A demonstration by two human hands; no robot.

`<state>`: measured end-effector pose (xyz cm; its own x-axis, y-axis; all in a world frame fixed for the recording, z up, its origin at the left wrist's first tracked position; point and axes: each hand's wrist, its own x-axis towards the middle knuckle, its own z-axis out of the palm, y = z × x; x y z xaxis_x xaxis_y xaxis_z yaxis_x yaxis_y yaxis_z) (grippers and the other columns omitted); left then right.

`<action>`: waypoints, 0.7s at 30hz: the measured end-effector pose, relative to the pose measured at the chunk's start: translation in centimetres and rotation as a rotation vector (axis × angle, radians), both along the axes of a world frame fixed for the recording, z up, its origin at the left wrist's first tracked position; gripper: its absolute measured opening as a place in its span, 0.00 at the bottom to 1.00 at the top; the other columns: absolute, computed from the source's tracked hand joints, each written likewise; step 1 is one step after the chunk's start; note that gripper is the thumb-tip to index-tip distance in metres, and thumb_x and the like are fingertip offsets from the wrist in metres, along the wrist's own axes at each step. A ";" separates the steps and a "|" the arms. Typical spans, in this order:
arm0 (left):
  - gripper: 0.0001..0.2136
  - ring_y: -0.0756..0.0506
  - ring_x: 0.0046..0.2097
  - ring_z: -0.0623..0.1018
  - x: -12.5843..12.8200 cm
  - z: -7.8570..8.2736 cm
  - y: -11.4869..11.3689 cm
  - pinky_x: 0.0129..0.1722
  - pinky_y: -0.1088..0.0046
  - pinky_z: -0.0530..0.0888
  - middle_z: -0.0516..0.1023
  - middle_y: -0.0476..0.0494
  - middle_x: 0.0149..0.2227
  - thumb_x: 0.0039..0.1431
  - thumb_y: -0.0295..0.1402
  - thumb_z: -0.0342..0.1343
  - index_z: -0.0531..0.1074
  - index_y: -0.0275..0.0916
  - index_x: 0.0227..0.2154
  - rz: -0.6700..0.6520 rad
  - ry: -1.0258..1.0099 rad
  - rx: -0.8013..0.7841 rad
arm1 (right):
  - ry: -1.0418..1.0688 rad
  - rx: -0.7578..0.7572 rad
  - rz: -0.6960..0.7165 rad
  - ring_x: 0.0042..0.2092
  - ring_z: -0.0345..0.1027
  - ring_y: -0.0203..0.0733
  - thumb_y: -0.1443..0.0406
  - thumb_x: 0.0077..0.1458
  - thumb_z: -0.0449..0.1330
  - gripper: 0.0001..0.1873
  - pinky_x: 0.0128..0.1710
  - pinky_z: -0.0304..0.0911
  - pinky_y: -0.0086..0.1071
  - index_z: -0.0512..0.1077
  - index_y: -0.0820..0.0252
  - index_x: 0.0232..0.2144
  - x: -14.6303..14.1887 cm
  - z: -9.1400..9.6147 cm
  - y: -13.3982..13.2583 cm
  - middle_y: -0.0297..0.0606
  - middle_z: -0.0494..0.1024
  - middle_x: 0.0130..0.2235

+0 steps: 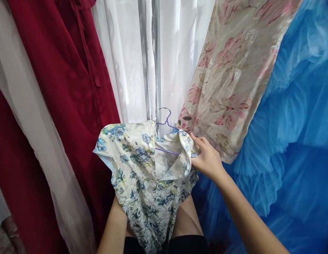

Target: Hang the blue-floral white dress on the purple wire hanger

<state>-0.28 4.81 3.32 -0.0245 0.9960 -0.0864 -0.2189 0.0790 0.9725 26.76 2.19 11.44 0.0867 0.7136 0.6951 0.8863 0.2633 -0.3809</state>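
A white dress with blue flower print hangs on a purple wire hanger in front of me. My right hand pinches the dress's open collar at its right side. My left forearm reaches up under the dress from below, and the cloth hides that hand. The hanger's hook sticks up above the collar, close to a metal pole.
Hanging clothes surround me: a dark red dress at left, a sheer white garment over it, white curtains behind, a beige dress with pink flowers at upper right, and blue tulle at right.
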 end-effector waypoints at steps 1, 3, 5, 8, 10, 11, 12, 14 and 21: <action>0.25 0.36 0.53 0.79 -1.0 -1.8 -0.5 0.51 0.56 0.77 0.84 0.44 0.36 0.53 0.63 0.49 0.80 0.49 0.28 0.024 -0.101 -0.009 | -0.025 -0.003 0.007 0.46 0.75 0.53 0.60 0.47 0.65 0.41 0.38 0.67 0.35 0.64 0.52 0.65 -0.4 0.8 0.2 0.40 0.75 0.50; 0.32 0.34 0.58 0.77 -2.8 -5.5 -1.3 0.55 0.56 0.76 0.85 0.47 0.37 0.43 0.72 0.48 0.81 0.52 0.29 0.126 -0.271 -0.031 | -0.070 0.024 0.034 0.47 0.75 0.54 0.60 0.46 0.66 0.42 0.40 0.68 0.36 0.65 0.53 0.64 -1.2 1.9 0.2 0.41 0.75 0.51; 0.38 0.34 0.61 0.73 -4.2 -8.3 -2.2 0.57 0.57 0.74 0.84 0.49 0.43 0.41 0.76 0.43 0.81 0.57 0.40 0.173 -0.335 0.029 | -0.107 0.063 0.098 0.49 0.74 0.55 0.60 0.45 0.67 0.42 0.42 0.68 0.38 0.65 0.53 0.64 -1.5 2.3 -0.1 0.43 0.75 0.52; 0.38 0.31 0.63 0.71 -5.1 -9.7 -3.9 0.61 0.54 0.71 0.82 0.47 0.50 0.36 0.69 0.60 0.78 0.55 0.49 0.005 -0.219 0.098 | -0.157 0.070 0.248 0.52 0.72 0.55 0.61 0.45 0.68 0.43 0.48 0.68 0.40 0.64 0.53 0.64 -0.9 1.7 -0.8 0.44 0.74 0.54; 0.36 0.30 0.62 0.71 -4.9 -8.7 -4.8 0.63 0.53 0.68 0.81 0.42 0.52 0.38 0.55 0.71 0.77 0.47 0.52 -0.113 -0.070 0.108 | -0.175 0.089 0.291 0.56 0.68 0.57 0.64 0.45 0.67 0.44 0.53 0.65 0.44 0.62 0.53 0.65 -0.5 0.4 -1.2 0.45 0.72 0.56; 0.34 0.31 0.62 0.72 -4.6 -7.9 -5.2 0.64 0.52 0.67 0.81 0.40 0.52 0.41 0.50 0.72 0.77 0.43 0.53 -0.141 0.001 0.115 | -0.160 0.120 0.288 0.59 0.66 0.59 0.65 0.46 0.66 0.43 0.57 0.62 0.47 0.63 0.53 0.65 -0.6 -0.6 -1.5 0.46 0.71 0.58; 0.33 0.31 0.62 0.72 -4.3 -7.2 -5.4 0.64 0.52 0.66 0.80 0.39 0.53 0.44 0.47 0.71 0.76 0.41 0.53 -0.155 0.061 0.127 | -0.113 0.163 0.280 0.62 0.63 0.60 0.66 0.48 0.65 0.40 0.60 0.58 0.50 0.64 0.53 0.64 -0.9 -2.0 -1.8 0.46 0.70 0.60; 0.32 0.32 0.62 0.72 -3.6 -6.2 -5.6 0.65 0.52 0.65 0.79 0.38 0.55 0.49 0.48 0.69 0.75 0.39 0.55 -0.186 0.134 0.152 | 0.097 0.260 0.266 0.63 0.60 0.60 0.65 0.53 0.62 0.29 0.62 0.53 0.53 0.70 0.54 0.59 -2.4 -5.6 -2.9 0.46 0.70 0.60; 0.27 0.31 0.58 0.75 -2.4 -8.0 -4.9 0.62 0.50 0.67 0.81 0.35 0.50 0.51 0.48 0.67 0.77 0.36 0.50 -0.305 0.231 0.158 | 0.899 -0.377 0.466 0.27 0.65 0.42 0.50 0.66 0.51 0.24 0.30 0.59 0.33 0.67 0.57 0.23 -10.4 -17.1 -5.2 0.35 0.70 0.23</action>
